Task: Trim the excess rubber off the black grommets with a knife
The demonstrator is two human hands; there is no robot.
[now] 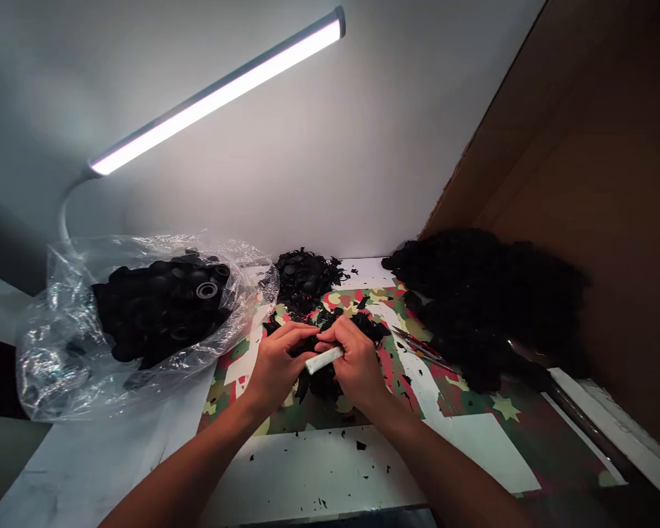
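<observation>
My left hand (pixel 278 363) and my right hand (pixel 355 363) meet over the camouflage-patterned mat (pixel 462 411). My right hand is closed round a small white-handled tool (pixel 324 360) that points left. My left hand's fingers are pinched on a black rubbery piece (pixel 306 345) held between the two hands. More black scraps (pixel 322 381) lie on the mat right under the hands.
A clear plastic bag (pixel 60 352) of round black parts (pixel 165 304) lies at the left. A heap of black pieces (pixel 308 275) sits behind the hands, and a larger dark heap (pixel 489 301) is at the right beside a brown cardboard wall (pixel 599 183). A lit lamp bar (pixel 220 92) hangs overhead. Thin metal tweezers (pixel 418 345) lie right of the hands.
</observation>
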